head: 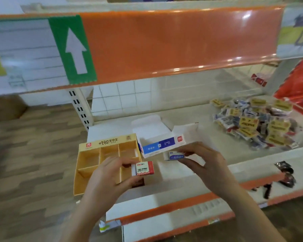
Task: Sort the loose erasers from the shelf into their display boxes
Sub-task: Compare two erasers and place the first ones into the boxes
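Two erasers pinched — left hand (110, 173) holds red eraser (144, 168), right hand (205, 160) blue eraser (176, 155), its end finger-hidden.

The yellow box (101, 165) looks matt cardboard, the far orange shelf strip (173, 42) glossy plastic, the left floor (33, 154) wood-grained.

Red-and-white 2B eraser (144, 168), held above yellow compartmented display box (94, 165). Blue-and-white eraser (175, 155), held beside open blue-and-white display box (160, 145). Loose erasers (255, 122), heaped at shelf (191, 116) right.
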